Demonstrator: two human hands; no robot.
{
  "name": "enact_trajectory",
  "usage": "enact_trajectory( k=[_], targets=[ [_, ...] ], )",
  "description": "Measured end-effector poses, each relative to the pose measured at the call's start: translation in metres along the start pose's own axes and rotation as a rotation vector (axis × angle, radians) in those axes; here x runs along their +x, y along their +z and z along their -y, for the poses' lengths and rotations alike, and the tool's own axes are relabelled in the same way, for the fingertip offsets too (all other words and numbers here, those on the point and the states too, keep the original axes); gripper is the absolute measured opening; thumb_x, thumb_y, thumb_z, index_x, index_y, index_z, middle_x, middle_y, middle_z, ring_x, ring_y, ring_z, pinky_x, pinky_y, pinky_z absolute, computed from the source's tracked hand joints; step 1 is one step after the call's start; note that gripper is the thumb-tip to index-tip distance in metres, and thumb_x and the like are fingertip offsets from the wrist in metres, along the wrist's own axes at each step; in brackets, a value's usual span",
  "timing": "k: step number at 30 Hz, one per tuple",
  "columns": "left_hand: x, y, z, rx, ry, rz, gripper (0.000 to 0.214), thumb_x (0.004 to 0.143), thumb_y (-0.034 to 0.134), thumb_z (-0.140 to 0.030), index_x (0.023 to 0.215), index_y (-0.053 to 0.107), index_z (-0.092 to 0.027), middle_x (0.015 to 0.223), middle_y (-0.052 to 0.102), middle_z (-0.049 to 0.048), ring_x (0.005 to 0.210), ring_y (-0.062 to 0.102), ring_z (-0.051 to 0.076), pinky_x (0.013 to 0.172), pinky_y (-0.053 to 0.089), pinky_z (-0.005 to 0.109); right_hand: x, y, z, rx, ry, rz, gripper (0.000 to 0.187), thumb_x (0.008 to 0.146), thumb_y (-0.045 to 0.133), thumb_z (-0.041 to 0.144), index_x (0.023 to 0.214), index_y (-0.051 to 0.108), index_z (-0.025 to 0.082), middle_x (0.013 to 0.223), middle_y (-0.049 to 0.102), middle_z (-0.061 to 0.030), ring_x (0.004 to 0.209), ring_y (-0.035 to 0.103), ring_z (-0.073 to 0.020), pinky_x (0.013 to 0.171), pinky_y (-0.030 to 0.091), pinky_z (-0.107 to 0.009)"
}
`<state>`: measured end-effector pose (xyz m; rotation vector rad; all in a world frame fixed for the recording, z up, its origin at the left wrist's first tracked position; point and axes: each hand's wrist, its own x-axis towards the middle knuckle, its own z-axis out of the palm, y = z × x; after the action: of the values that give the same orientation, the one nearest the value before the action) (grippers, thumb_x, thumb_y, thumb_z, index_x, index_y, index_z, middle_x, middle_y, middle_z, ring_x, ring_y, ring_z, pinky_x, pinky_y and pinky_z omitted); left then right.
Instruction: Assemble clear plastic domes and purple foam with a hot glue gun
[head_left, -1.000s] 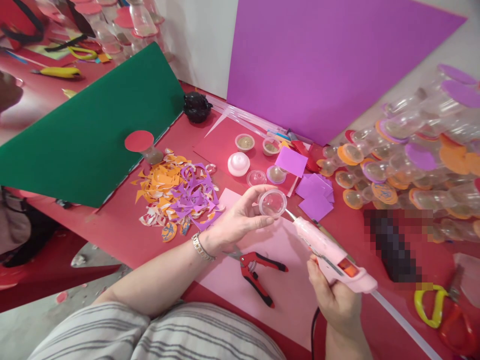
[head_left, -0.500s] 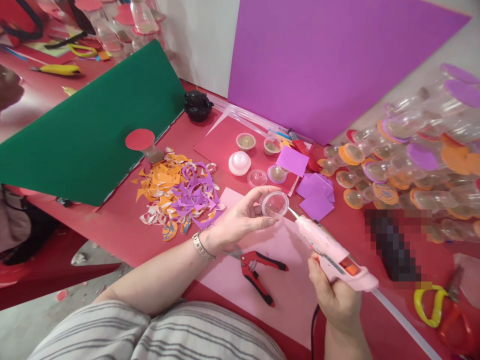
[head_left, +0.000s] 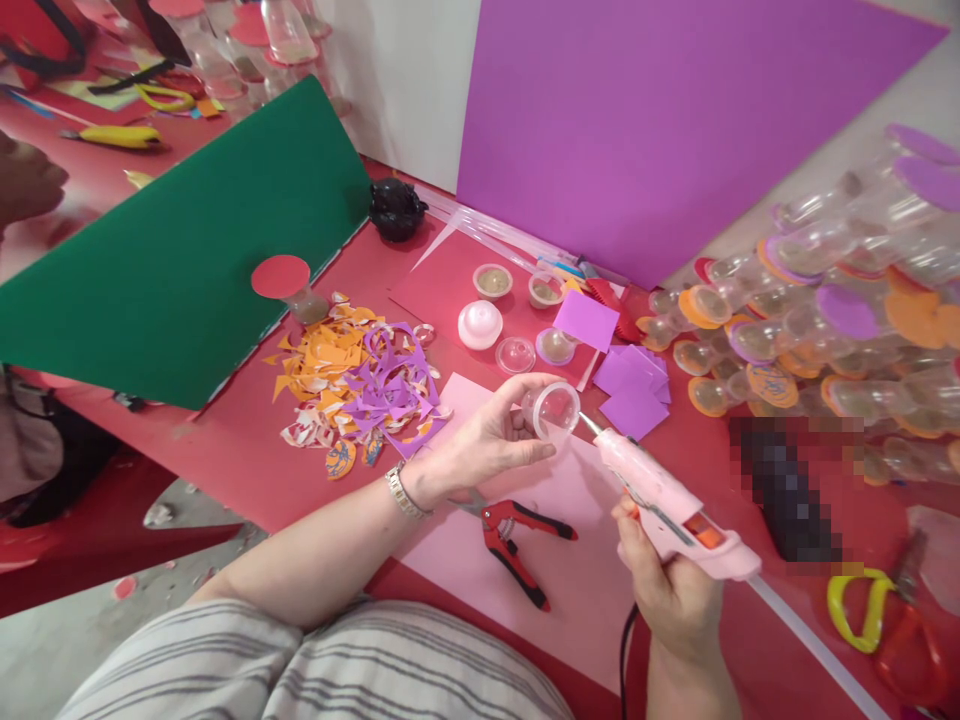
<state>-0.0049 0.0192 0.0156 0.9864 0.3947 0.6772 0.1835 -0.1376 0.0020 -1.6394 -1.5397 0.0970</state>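
My left hand pinches a small clear plastic cup above the pink sheet, its mouth tilted toward the right. My right hand is wrapped round the handle of a pink glue gun. The gun's metal nozzle points up-left and its tip sits at the cup's rim. A black cord hangs down from the gun beside my right wrist.
Red-handled scissors lie on the pink sheet below my left hand. Orange and purple paper scraps are heaped to the left. Purple squares, small filled cups and a stack of capped cups lie beyond. Green and purple sheets lean behind.
The cup has tipped a little so its mouth faces the nozzle more. Both hands and the glue gun have drifted slightly to the right.
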Motion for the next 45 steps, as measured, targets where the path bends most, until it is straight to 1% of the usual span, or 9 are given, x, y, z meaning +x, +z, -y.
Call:
enact_trajectory(
  k=[6, 11, 17, 23, 27, 34, 37, 42, 45],
  targets=[
    [0.000, 0.002, -0.003, 0.025, -0.012, -0.005, 0.048, 0.081, 0.077, -0.023, 0.121, 0.051, -0.025, 0.104, 0.059, 0.0013, 0.071, 0.049, 0.008, 0.067, 0.045, 0.024, -0.005, 0.001, -0.001, 0.051, 0.015, -0.038, 0.019, 0.094, 0.065, 0.036, 0.091, 0.071, 0.018, 0.077, 0.078, -0.0079, 0.061, 0.074, -0.0211, 0.053, 0.062, -0.030],
    [-0.002, 0.001, -0.001, 0.094, -0.015, -0.044, 0.048, 0.079, 0.076, -0.022, 0.120, 0.051, -0.025, 0.105, 0.058, 0.0017, 0.072, 0.046, 0.009, 0.065, 0.044, 0.023, -0.005, 0.001, 0.000, 0.060, 0.038, 0.004, 0.025, 0.096, 0.062, 0.040, 0.098, 0.072, 0.018, 0.085, 0.080, -0.0097, 0.072, 0.077, -0.0236, 0.061, 0.065, -0.033],
    [-0.002, 0.000, 0.003, 0.176, 0.012, -0.052, 0.044, 0.081, 0.068, -0.016, 0.122, 0.053, -0.025, 0.107, 0.057, 0.0022, 0.076, 0.047, 0.011, 0.067, 0.043, 0.024, -0.002, -0.001, 0.000, 0.049, -0.002, 0.008, 0.018, 0.096, 0.062, 0.034, 0.096, 0.073, 0.019, 0.081, 0.079, -0.0079, 0.068, 0.076, -0.0216, 0.058, 0.063, -0.030],
    [-0.002, 0.001, 0.000, 0.190, 0.011, -0.058, 0.039, 0.085, 0.065, -0.016, 0.121, 0.052, -0.023, 0.108, 0.057, 0.0026, 0.084, 0.052, 0.013, 0.075, 0.045, 0.025, 0.005, -0.002, 0.007, 0.038, 0.038, 0.021, 0.026, 0.098, 0.059, 0.041, 0.091, 0.070, 0.018, 0.074, 0.076, -0.0070, 0.057, 0.070, -0.0184, 0.051, 0.060, -0.027],
    [-0.002, 0.001, 0.000, 0.209, -0.003, -0.063, 0.038, 0.086, 0.064, -0.016, 0.122, 0.052, -0.023, 0.109, 0.058, 0.0031, 0.086, 0.053, 0.013, 0.074, 0.046, 0.025, 0.009, -0.003, 0.010, 0.057, 0.030, 0.038, 0.024, 0.098, 0.059, 0.038, 0.089, 0.068, 0.019, 0.072, 0.073, -0.0057, 0.053, 0.067, -0.0161, 0.048, 0.056, -0.025],
    [-0.001, -0.001, 0.000, 0.210, 0.047, -0.053, 0.036, 0.086, 0.062, -0.015, 0.118, 0.048, -0.023, 0.101, 0.055, 0.0011, 0.076, 0.047, 0.010, 0.072, 0.045, 0.024, 0.011, -0.003, 0.012, 0.035, 0.023, 0.044, 0.025, 0.098, 0.058, 0.039, 0.084, 0.066, 0.019, 0.071, 0.070, -0.0064, 0.059, 0.067, -0.0183, 0.052, 0.054, -0.027],
    [0.000, -0.001, -0.001, 0.217, 0.047, -0.056, 0.038, 0.085, 0.061, -0.013, 0.118, 0.046, -0.023, 0.100, 0.054, -0.0002, 0.072, 0.044, 0.009, 0.070, 0.044, 0.023, 0.008, -0.002, 0.011, 0.014, 0.024, 0.048, 0.028, 0.098, 0.057, 0.041, 0.082, 0.065, 0.019, 0.068, 0.068, -0.0055, 0.056, 0.064, -0.0173, 0.055, 0.054, -0.029],
    [0.000, -0.001, -0.003, 0.218, 0.028, -0.054, 0.037, 0.085, 0.062, -0.014, 0.117, 0.046, -0.023, 0.098, 0.052, -0.0009, 0.072, 0.044, 0.008, 0.070, 0.044, 0.023, 0.000, -0.002, 0.003, -0.055, 0.023, 0.037, 0.029, 0.098, 0.058, 0.041, 0.087, 0.069, 0.018, 0.064, 0.066, -0.0051, 0.059, 0.065, -0.0189, 0.056, 0.055, -0.030],
    [-0.001, 0.000, -0.004, 0.229, 0.005, -0.063, 0.034, 0.086, 0.062, -0.018, 0.117, 0.047, -0.023, 0.103, 0.054, 0.0011, 0.075, 0.046, 0.010, 0.072, 0.044, 0.024, -0.002, -0.004, 0.000, -0.080, -0.037, 0.057, 0.024, 0.097, 0.060, 0.036, 0.085, 0.069, 0.017, 0.063, 0.066, -0.0049, 0.060, 0.066, -0.0192, 0.056, 0.055, -0.030]
  ],
)
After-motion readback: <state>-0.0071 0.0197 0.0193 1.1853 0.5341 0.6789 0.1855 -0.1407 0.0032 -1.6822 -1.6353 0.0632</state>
